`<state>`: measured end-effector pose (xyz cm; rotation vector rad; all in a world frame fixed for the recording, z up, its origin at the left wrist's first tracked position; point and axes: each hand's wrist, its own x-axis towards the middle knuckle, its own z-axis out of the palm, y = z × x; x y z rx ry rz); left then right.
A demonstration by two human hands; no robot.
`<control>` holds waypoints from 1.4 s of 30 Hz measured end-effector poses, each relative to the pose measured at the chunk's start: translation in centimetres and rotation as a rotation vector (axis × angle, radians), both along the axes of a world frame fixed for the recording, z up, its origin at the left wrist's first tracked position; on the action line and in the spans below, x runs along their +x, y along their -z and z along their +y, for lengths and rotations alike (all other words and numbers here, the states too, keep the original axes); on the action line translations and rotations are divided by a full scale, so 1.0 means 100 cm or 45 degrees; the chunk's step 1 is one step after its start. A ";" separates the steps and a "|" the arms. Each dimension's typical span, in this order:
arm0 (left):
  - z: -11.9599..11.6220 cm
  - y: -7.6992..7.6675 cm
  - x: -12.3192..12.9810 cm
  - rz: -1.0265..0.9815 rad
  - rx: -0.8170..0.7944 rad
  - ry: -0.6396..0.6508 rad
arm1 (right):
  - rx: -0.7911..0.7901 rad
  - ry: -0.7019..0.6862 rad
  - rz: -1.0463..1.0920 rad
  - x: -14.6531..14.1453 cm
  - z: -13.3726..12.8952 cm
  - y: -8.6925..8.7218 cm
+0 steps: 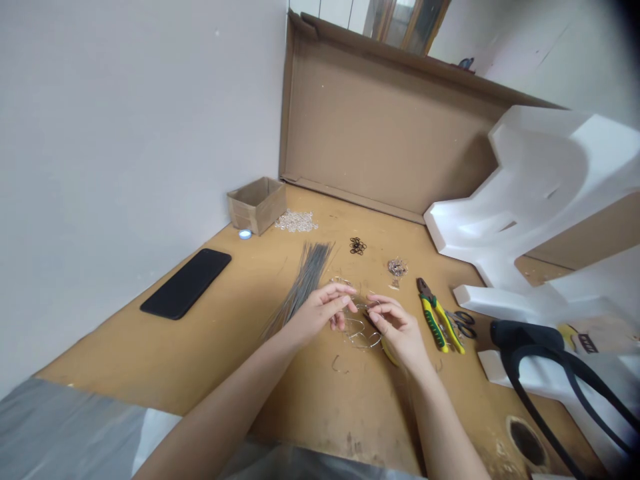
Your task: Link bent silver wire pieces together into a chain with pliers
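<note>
My left hand [327, 308] hovers over the middle of the table with thumb and fingertips drawn together; anything between them is too thin to make out. Facing it, my right hand [397, 328] has its thumb closed against the fingers, and what it pinches is also unclear. Bent wire pieces [356, 328] lie on the table beneath and between both hands. Partly hidden under my right hand is a tool with a dark tip and a yellow handle [389, 353]. A bundle of straight grey wires [311, 267] lies just beyond my left hand.
Yellow-green pliers [440, 317] and scissors [465, 323] lie to the right. Small dark rings [357, 246], a wire pile [397, 267] and clear beads [296, 221] sit farther back. A cardboard box [257, 205], black phone [187, 283] and white foam [530, 187] stand around.
</note>
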<state>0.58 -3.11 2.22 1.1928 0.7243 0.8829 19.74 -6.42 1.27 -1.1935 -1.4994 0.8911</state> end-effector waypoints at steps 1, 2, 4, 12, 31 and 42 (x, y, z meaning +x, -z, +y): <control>0.000 0.000 0.000 -0.002 0.001 0.000 | 0.000 -0.002 -0.003 0.000 0.000 0.000; 0.000 0.000 0.000 -0.004 0.000 -0.003 | -0.002 -0.006 -0.008 0.000 0.000 0.000; 0.000 0.000 0.000 -0.011 -0.001 -0.011 | 0.000 -0.009 -0.018 0.001 0.000 0.000; 0.000 0.002 0.000 -0.026 0.007 0.007 | 0.019 -0.009 -0.056 0.000 -0.001 -0.002; 0.000 0.003 0.000 -0.048 0.018 0.009 | 0.037 -0.003 -0.069 0.002 0.001 0.002; -0.003 -0.004 -0.001 -0.087 0.010 -0.061 | 0.151 0.086 -0.096 0.000 -0.003 -0.006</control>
